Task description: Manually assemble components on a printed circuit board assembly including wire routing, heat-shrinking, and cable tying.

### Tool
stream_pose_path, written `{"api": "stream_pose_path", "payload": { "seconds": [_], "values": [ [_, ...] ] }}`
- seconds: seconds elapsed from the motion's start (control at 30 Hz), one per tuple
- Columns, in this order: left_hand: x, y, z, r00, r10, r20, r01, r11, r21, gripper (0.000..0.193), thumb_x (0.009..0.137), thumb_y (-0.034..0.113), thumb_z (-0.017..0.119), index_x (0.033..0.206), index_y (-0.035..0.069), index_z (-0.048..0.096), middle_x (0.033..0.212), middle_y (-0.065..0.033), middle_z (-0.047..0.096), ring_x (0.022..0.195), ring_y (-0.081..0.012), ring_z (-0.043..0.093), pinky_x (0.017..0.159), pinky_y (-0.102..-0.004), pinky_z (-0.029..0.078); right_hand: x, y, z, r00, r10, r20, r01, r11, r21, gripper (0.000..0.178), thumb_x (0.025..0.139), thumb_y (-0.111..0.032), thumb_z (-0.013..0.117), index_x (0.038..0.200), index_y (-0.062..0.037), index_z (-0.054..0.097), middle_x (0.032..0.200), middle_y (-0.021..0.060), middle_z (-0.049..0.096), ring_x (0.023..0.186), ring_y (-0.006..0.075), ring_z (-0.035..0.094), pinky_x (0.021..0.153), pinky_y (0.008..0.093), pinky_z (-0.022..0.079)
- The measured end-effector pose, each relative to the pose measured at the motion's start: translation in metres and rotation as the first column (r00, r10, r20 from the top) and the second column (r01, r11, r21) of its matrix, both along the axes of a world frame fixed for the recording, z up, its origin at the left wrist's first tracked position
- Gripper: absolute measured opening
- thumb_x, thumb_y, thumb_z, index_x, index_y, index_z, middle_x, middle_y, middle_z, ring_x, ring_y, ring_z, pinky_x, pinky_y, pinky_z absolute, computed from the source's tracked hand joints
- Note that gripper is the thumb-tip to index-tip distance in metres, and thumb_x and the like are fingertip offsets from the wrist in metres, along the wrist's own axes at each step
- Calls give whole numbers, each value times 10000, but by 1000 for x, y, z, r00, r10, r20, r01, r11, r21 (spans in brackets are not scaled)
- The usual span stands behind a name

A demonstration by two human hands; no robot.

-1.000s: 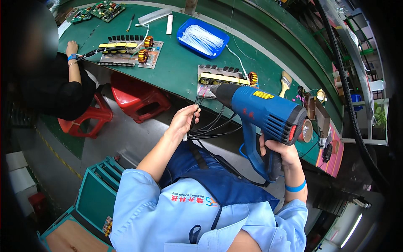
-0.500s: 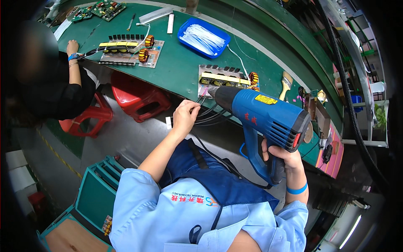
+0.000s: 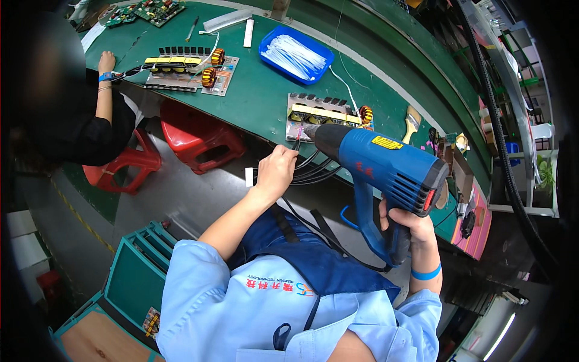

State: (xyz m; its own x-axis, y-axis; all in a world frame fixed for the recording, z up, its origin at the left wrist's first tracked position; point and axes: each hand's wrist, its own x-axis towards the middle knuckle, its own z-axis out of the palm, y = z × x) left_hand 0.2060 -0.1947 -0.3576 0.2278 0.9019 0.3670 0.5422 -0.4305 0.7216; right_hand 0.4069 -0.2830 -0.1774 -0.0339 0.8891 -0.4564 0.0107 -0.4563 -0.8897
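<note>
My right hand (image 3: 410,226) is wrapped round the handle of a blue heat gun (image 3: 383,157). Its nozzle points left, at the near left corner of a circuit board (image 3: 295,130) with yellow transformers and copper-wound coils. Just below that corner, my left hand (image 3: 277,172) pinches black cables (image 3: 310,172) that run to the board. A white tag (image 3: 249,177) sticks out beside that hand. The heat gun hides the board's near right part, and my fingers cover part of the cables.
On the green bench (image 3: 253,111) stand a blue tray of white cable ties (image 3: 295,55), a second circuit board (image 3: 190,69) and a brush (image 3: 412,123). At the left, a co-worker's hand (image 3: 107,61) rests by that board's cables. Red stools (image 3: 196,136) stand below the bench edge.
My left hand has moved slightly right and its fingers are closer to the board's corner. The heat gun has shifted slightly to the right, still aimed at the same corner.
</note>
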Motion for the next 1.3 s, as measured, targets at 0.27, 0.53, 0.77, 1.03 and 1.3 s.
{"api": "stream_pose_path", "payload": {
  "seconds": [0.27, 0.53, 0.77, 1.03, 1.3],
  "values": [
    [-10, -17, -12, 999, -31, 13, 32, 983, -179, 339, 645, 89, 605, 962, 92, 487, 860, -120, 464, 690, -283, 527, 574, -352, 439, 24, -24, -1, 979, -184, -86, 185, 983, 8, 424, 599, -98, 605, 954, 46, 423, 692, 140, 518, 512, 203, 520, 480, 281, 444],
    [-10, -15, -29, 992, -77, -103, 61, 986, -156, 118, 604, 125, 628, 699, 66, 588, 777, -105, 492, 746, -257, 498, 638, -350, 405, 22, -32, -5, 975, -194, -110, 199, 980, 32, 413, 604, -97, 611, 943, 59, 432, 688, 135, 523, 509, 195, 518, 480, 279, 431],
    [-19, -12, -28, 992, -124, 13, 122, 943, -311, 136, 628, 124, 622, 714, 26, 582, 820, -117, 515, 787, -262, 497, 678, -319, 390, 17, -26, -10, 974, -174, -144, 177, 984, 6, 405, 599, -89, 620, 934, 58, 445, 685, 131, 525, 513, 190, 521, 494, 262, 429],
    [-28, -5, -29, 910, -57, 411, 317, 733, -601, 174, 686, 164, 593, 741, 0, 579, 836, -74, 528, 776, -170, 502, 687, -253, 376, 21, -31, -8, 966, -207, -153, 211, 977, 11, 408, 599, -81, 616, 937, 65, 441, 688, 135, 525, 518, 193, 526, 492, 265, 435],
    [-28, -4, -20, 890, -71, 451, 376, 673, -637, 180, 713, 153, 575, 717, -26, 558, 816, -26, 487, 767, -93, 448, 698, -213, 333, 35, -47, -3, 938, -311, -151, 325, 942, 81, 422, 610, -96, 597, 951, 71, 412, 687, 141, 524, 506, 195, 521, 469, 278, 439]
  ]
}}
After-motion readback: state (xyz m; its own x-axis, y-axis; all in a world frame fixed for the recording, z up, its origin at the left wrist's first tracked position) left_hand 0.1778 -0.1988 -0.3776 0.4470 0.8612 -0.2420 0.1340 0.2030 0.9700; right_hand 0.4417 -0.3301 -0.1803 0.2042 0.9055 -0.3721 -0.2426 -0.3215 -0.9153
